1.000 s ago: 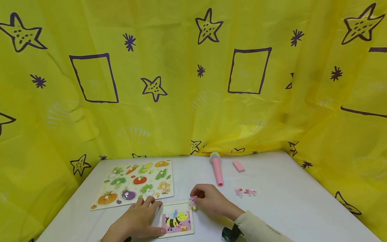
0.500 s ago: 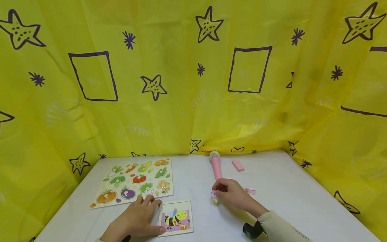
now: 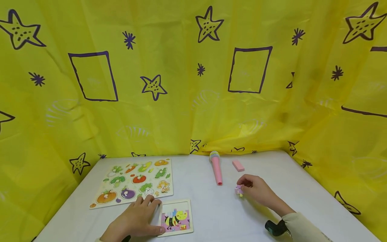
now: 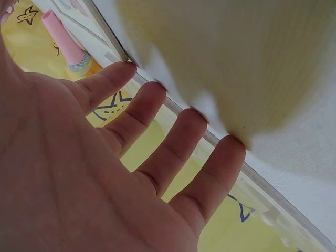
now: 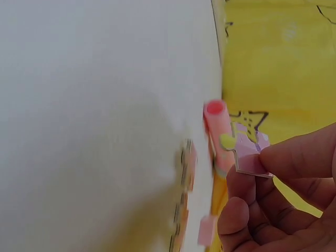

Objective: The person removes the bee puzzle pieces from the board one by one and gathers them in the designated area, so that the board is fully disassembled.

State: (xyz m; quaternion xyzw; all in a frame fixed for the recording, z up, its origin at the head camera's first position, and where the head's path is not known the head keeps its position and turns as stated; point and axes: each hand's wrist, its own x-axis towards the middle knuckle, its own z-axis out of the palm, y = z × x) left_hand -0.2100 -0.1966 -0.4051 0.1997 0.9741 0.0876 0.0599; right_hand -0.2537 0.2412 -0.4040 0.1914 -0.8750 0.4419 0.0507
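so, a jigsaw piece (image 5: 252,160), pink with a yellow knob, is pinched between the thumb and fingers of the right hand (image 3: 258,192) and held up off the table (image 3: 211,218), to the right of the pink toy microphone (image 3: 217,170) and a bit nearer. some loose pieces (image 5: 189,165) are seen close by in the right wrist view, edge-on and pretty blurred; from the head they're hidden. nothing is gripped by the left hand (image 3: 137,216): its fingers are spread and stretched out, the thumb is laid over the lower left corner of a small puzzle frame (image 3: 176,207), and the index fingertip is set right by the upper left one. the lower part of that frame is filled by a bee picture (image 3: 176,220), while the top strip is bare. further back on the left, a vegetable board (image 3: 128,181) is laid flat, and a pink block (image 3: 238,165) is placed just right of the microphone. everything's backed by a yellow curtain (image 3: 178,117) printed with stars.
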